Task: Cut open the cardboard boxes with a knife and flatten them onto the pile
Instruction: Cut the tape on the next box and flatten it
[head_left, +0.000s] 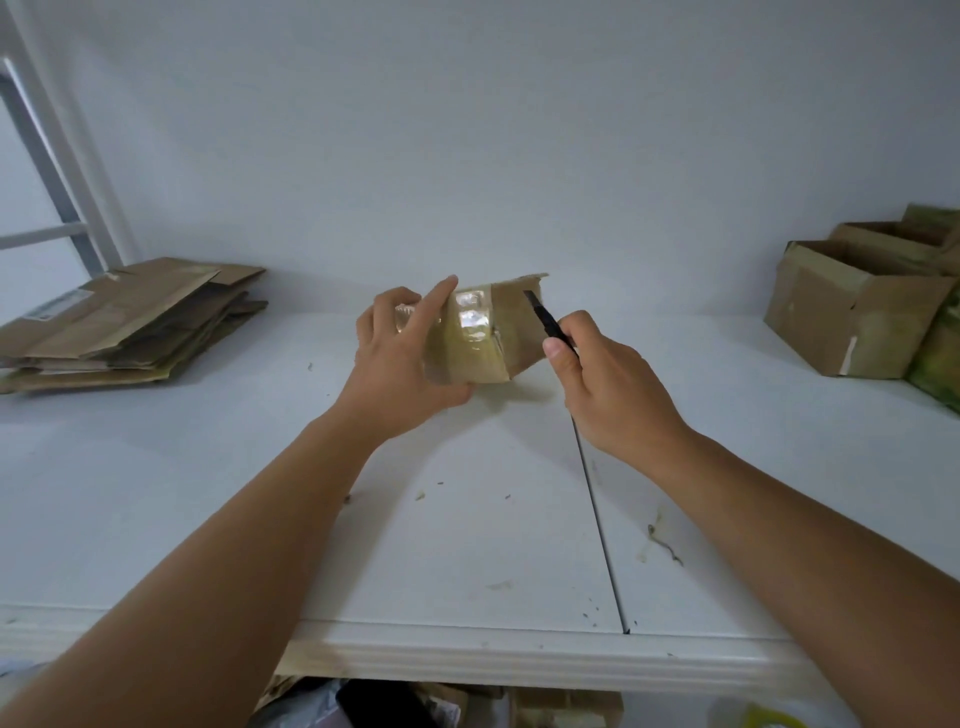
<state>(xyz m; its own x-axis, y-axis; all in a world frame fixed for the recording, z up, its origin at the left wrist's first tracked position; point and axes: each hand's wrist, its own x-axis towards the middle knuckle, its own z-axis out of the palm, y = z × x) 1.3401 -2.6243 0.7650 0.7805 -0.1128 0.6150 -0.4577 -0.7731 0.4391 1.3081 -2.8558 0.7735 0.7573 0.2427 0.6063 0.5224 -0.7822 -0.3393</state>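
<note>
No legible text. White shipping label (57, 305) on flattened cardboard pile (130, 327): print too blurred to read.

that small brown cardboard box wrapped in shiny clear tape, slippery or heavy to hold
The small brown tape-wrapped cardboard box is probably light: the left hand alone holds it up. The glossy tape may feel slick, so a wrap-around grip like this helps. Its torn top edge suggests thin card that could buckle under the black knife.

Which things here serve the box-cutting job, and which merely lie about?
Job: taped box gripped by left hand; knife in right hand; flattened pile; uncut boxes.
Lying about: scraps on table; items under table.
</note>
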